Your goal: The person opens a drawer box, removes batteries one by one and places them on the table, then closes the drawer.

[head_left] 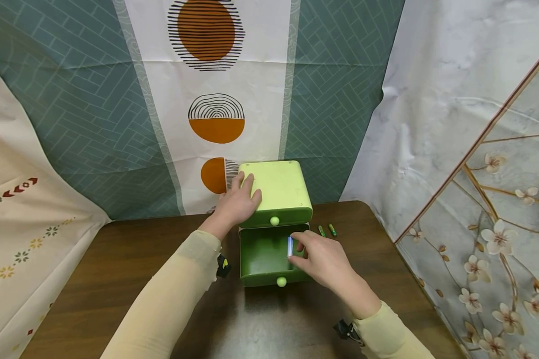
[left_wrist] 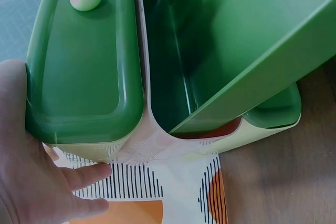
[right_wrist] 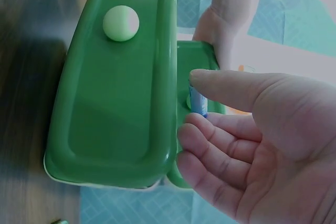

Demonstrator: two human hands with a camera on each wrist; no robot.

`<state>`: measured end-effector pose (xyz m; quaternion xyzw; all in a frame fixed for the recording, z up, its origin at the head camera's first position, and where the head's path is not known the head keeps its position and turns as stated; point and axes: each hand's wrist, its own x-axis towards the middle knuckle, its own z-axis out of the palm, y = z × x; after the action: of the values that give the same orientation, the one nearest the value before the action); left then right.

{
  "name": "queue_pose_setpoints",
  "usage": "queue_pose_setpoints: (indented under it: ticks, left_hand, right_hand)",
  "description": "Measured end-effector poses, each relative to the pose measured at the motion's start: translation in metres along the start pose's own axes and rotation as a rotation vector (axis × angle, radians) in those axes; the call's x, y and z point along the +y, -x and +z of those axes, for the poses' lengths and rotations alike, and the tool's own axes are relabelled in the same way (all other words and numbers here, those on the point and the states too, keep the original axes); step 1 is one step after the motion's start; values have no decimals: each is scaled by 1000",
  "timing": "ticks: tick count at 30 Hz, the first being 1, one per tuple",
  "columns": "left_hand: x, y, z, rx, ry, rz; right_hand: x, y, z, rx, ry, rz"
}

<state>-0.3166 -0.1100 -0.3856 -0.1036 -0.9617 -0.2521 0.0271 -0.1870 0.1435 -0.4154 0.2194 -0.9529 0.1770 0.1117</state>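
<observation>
Now the right grip (head_left: 324, 255) pinches a blue cylinder (head_left: 290, 247) over the open drawer (head_left: 260, 280); left grip (head_left: 237, 203), fingers spread, touches the cabinet (head_left: 280, 184)!

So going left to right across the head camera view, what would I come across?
Cream patterned cloth, left hand resting on the cabinet, upper drawer's round knob, small blue-and-white cylinder, right hand pinching that cylinder, blossom-print cloth.
</observation>
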Motion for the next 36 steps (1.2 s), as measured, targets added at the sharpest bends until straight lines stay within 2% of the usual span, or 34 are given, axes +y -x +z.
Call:
queue_pose_setpoints:
  ticks: [11, 36]
  left_hand:
    - [1, 0, 0, 9, -6, 6]
    - [0, 0, 1, 5, 5, 12]
  right_hand:
    - [12, 7, -9, -3, -24, 63]
    - [49, 25, -21, 65, -15, 118]
